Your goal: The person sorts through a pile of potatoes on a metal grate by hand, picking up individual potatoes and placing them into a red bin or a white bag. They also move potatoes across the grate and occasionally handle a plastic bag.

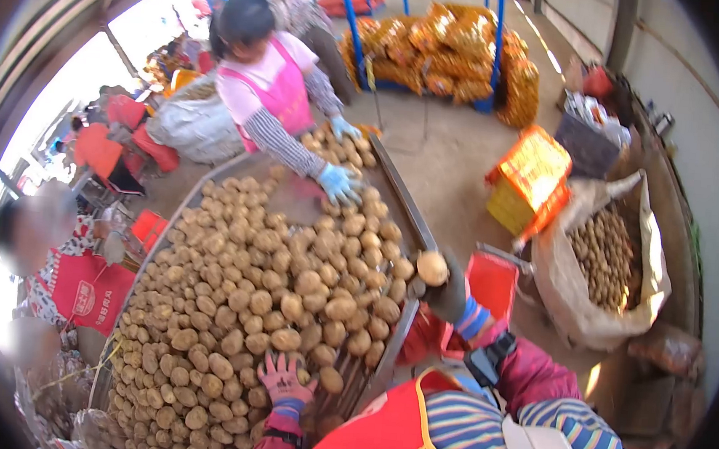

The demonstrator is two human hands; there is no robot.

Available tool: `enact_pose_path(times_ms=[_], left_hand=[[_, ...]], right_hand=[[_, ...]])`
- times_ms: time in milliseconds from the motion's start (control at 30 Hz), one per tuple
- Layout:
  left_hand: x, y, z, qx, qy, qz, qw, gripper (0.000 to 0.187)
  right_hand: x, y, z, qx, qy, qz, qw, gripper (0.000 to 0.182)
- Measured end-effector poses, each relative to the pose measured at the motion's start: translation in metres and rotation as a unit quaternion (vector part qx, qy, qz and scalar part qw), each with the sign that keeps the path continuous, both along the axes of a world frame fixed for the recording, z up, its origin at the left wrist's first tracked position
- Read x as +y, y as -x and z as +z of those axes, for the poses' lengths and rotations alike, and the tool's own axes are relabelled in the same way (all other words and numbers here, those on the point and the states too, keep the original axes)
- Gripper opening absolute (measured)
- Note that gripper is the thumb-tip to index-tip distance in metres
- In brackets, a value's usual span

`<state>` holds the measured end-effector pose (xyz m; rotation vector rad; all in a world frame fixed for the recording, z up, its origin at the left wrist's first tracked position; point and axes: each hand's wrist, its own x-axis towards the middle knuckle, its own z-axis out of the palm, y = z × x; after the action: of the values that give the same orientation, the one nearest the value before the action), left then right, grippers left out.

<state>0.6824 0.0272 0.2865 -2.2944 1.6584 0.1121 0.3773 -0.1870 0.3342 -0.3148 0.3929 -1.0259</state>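
Note:
A heap of potatoes (227,298) covers a metal sorting table (405,186). My left hand (285,379), in a pink glove, rests with fingers spread on potatoes near the table's close edge. In a dark grey glove, my right hand (448,297) is out past the table's right rim, closed around a single large potato (433,268). Below that hand stands a red crate (490,284), partly hidden by my arm. Bare metal slats show between my two hands.
A co-worker in a pink apron (273,87) reaches over the far end with blue gloves (340,184). Another person in a red apron (88,292) is at the left. Right: a large potato sack (568,304) and a yellow crate (509,207). Filled mesh bags (449,46) lie behind.

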Motion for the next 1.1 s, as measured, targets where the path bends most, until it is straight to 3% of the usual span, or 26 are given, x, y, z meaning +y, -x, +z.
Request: enact_pose_path(times_ms=[33,133,267,300,333,400,467,533,633,767,833,967,1033,1100], left_hand=[[0.002,-0.001,-0.002,-0.003,0.057,-0.028,0.998,0.077],[0.002,-0.002,-0.002,0.002,0.077,-0.036,0.996,0.076],[0.006,-0.007,-0.014,0.001,0.108,-0.042,0.993,0.074],[0.009,-0.013,-0.024,0.018,0.149,-0.052,0.987,0.074],[0.006,-0.011,-0.017,0.026,0.097,-0.016,0.995,0.072],[0.009,-0.018,-0.031,0.01,0.097,-0.031,0.995,0.072],[0.001,-0.013,-0.018,-0.008,-0.014,0.004,1.0,0.082],[0.004,-0.004,-0.011,0.004,0.082,-0.025,0.996,0.073],[0.005,-0.013,-0.026,-0.006,0.142,-0.057,0.988,0.066],[0.006,-0.009,-0.018,-0.015,0.143,-0.063,0.988,0.064],[0.008,-0.019,-0.033,-0.012,0.153,-0.082,0.985,0.064],[0.004,-0.01,-0.019,-0.025,0.151,-0.079,0.985,0.062],[0.003,-0.009,-0.019,-0.028,0.144,-0.083,0.986,0.063],[0.004,-0.011,-0.023,-0.03,0.136,-0.072,0.988,0.064]], right_hand=[[-0.004,0.005,-0.006,-0.018,-0.02,-0.006,1.0,0.046],[0.0,0.022,0.007,-0.083,0.089,0.054,0.991,0.057],[0.001,0.029,-0.006,-0.087,0.107,0.052,0.989,0.058],[0.004,0.031,-0.012,-0.077,0.036,0.027,0.996,0.058],[0.002,0.032,-0.013,-0.068,-0.026,0.002,0.997,0.057],[0.005,0.034,-0.013,-0.041,0.022,0.03,0.998,0.056],[0.006,0.045,-0.029,-0.077,0.065,0.111,0.989,0.05],[0.016,0.052,-0.036,0.015,0.008,0.076,0.997,0.031],[0.028,0.057,-0.036,0.106,-0.027,0.021,0.994,0.016],[0.034,0.062,-0.053,0.15,-0.05,0.015,0.987,0.014],[0.037,0.065,-0.062,0.183,0.018,0.043,0.982,0.011],[0.036,0.076,-0.068,0.076,0.045,0.084,0.993,0.016],[0.04,0.074,-0.065,0.094,-0.039,0.018,0.995,0.019],[0.039,0.083,-0.078,0.063,-0.053,0.019,0.996,0.016]])
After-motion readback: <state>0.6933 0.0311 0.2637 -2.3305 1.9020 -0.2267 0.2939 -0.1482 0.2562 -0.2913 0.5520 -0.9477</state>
